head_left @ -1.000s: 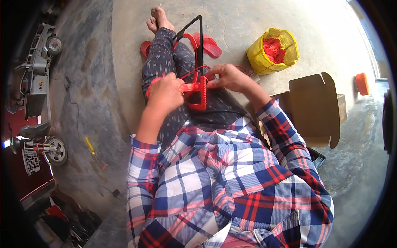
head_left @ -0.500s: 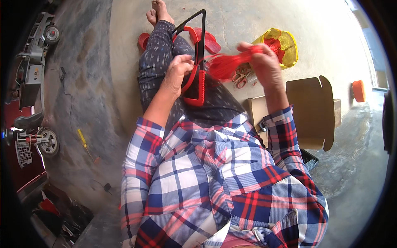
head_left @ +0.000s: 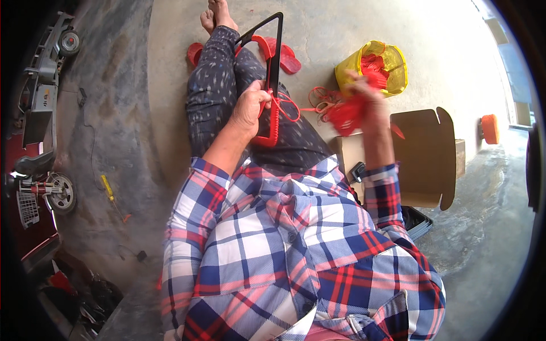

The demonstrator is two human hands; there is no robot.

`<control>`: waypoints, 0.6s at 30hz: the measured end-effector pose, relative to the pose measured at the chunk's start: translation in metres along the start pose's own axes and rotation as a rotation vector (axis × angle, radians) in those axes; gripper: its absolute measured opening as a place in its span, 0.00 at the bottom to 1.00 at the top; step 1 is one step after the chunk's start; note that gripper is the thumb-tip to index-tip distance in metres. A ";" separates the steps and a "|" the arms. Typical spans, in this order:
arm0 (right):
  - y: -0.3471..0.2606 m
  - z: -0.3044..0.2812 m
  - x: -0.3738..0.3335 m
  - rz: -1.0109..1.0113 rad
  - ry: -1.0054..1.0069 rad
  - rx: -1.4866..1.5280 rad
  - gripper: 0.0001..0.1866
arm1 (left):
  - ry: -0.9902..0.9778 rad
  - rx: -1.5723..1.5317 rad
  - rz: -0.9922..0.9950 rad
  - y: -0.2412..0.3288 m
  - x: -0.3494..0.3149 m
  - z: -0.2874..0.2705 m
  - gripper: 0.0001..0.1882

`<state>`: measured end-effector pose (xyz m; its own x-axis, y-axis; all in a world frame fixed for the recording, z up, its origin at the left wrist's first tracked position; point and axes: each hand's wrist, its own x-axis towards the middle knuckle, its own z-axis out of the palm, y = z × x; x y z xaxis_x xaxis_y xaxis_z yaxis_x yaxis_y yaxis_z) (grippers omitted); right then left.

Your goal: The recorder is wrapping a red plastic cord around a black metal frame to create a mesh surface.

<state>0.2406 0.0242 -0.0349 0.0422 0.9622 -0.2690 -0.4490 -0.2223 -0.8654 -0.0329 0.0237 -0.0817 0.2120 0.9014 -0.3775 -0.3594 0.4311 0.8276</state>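
**A:** From the head camera, what do we see in our hands?

**B:** We sit on a concrete floor [head_left: 398, 34] with legs stretched forward. Our left hand [head_left: 249, 108] has its fingers wrapped tight around a black triangular frame [head_left: 274, 54], which lies along our lap with its far corner pointing toward our feet. Its near end is wound in red cord [head_left: 272, 122]. Our right hand [head_left: 369, 102] is raised out to the right, fingers closed on a blurred bunch of red cord pulled from the frame.

**A:** What borders us on the right?

**B:** A yellow bag [head_left: 372, 68] holding red material stands just beyond the right hand. A flat cardboard box [head_left: 424, 153] lies just beside our right forearm, its flaps cut with rounded notches. An orange object [head_left: 489, 129] sits past the cardboard's far edge.

**A:** And the left?

**B:** Open grey floor runs beside our left leg. A yellow screwdriver [head_left: 108, 187] lies there, well apart from us. Wheeled machinery [head_left: 48, 187] lines the far left edge. Red sandals [head_left: 281, 54] rest near our feet.
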 end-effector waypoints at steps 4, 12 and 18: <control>0.071 0.045 -0.003 0.050 -0.503 -0.456 0.14 | -0.030 0.005 -0.016 -0.001 0.001 0.000 0.19; -0.008 0.012 -0.021 0.261 -0.495 -0.666 0.12 | 0.009 -0.064 -0.019 0.007 -0.009 0.008 0.17; -0.074 0.018 -0.082 -0.135 -0.728 0.216 0.14 | 0.013 -0.042 -0.026 -0.002 0.002 0.000 0.15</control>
<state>0.2542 -0.0354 0.0594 -0.4552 0.8563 0.2443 -0.6494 -0.1316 -0.7490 -0.0322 0.0251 -0.0840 0.2100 0.8904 -0.4038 -0.3922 0.4551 0.7994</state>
